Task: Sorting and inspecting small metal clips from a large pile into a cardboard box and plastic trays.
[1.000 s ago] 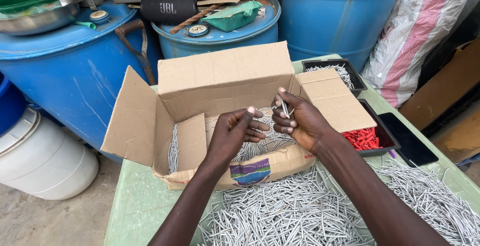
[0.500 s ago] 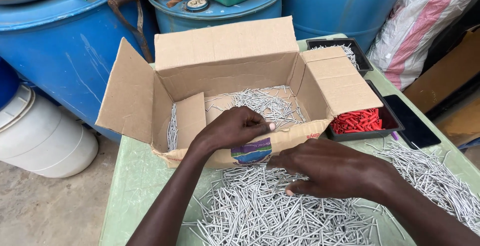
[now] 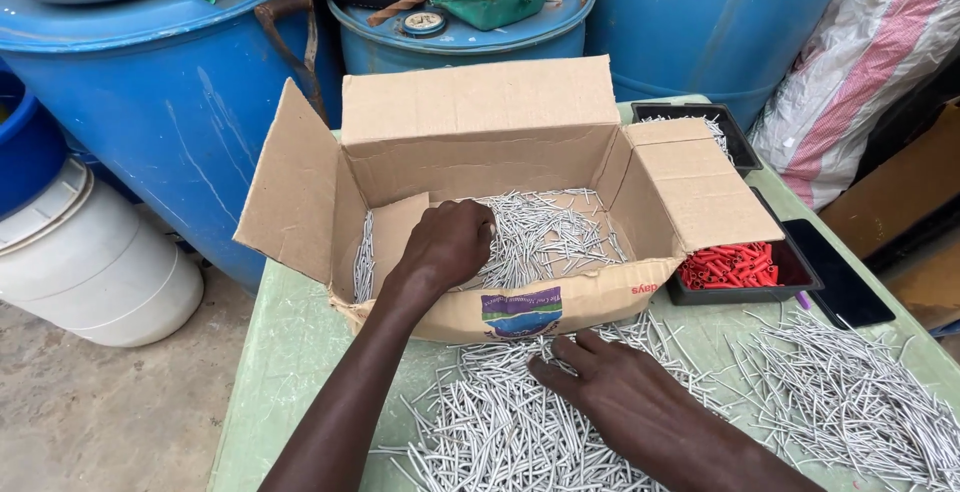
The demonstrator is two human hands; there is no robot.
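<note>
Since half a second ago, your left hand [image 3: 450, 244] has dropped from the front wall into the cardboard box [image 3: 480, 152], fingers curled under so you cannot tell what they grip, resting on the silver nails inside [image 3: 550, 237]. Your right hand [image 3: 615, 397] has slid left, fingers lying close together and flat on the loose nail pile [image 3: 480, 432] on the green table [image 3: 290, 352]. Just right of the box sits a black tray of red plugs [image 3: 730, 267].
</note>
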